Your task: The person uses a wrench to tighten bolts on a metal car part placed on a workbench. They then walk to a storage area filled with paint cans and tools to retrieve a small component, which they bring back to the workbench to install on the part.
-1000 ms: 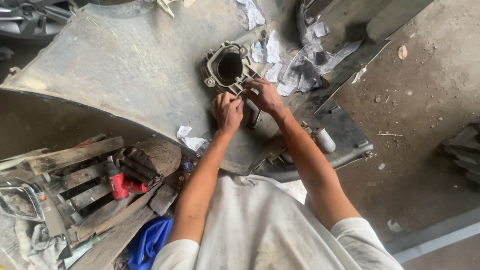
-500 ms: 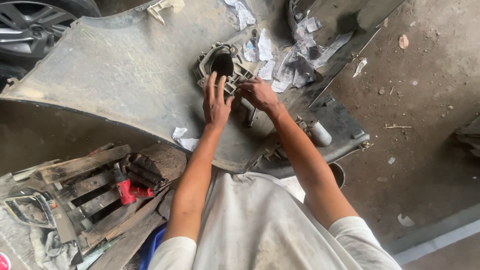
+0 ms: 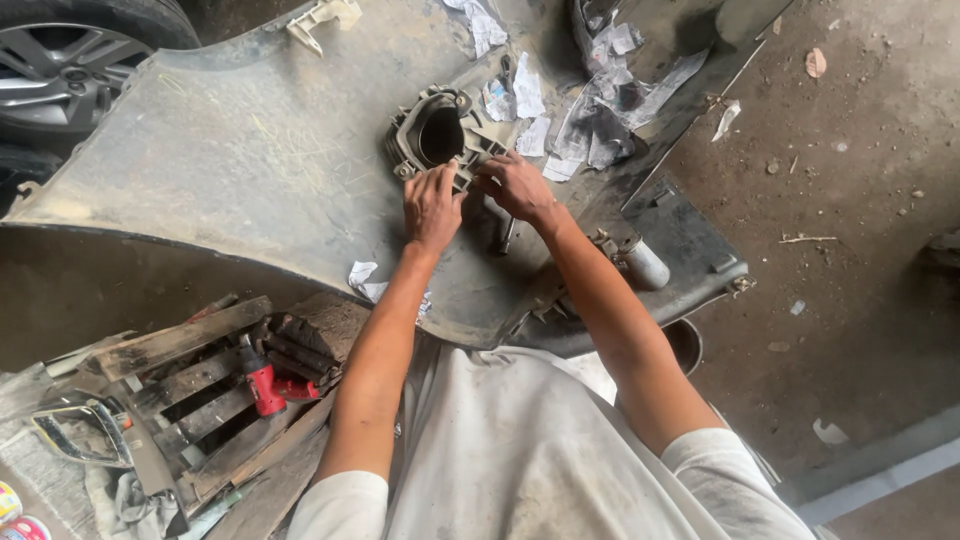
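Both hands on the round lamp housing (image 3: pixel 437 135) seated in the inner face of the grey bumper (image 3: pixel 230 160). Left hand (image 3: pixel 432 207) flat against its lower edge, fingers spread, gripping nothing. Right hand (image 3: pixel 513 185) curled at the bracket, possibly pinching a clip; too small to tell. Housing not freed. Red drill (image 3: pixel 262 382) untouched on the pallet (image 3: pixel 165 345).

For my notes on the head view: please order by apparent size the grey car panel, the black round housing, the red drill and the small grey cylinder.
1. Grey car panel
2. Black round housing
3. Red drill
4. Small grey cylinder

The drill lies nearer the camera, so its rank against the housing is unsure.
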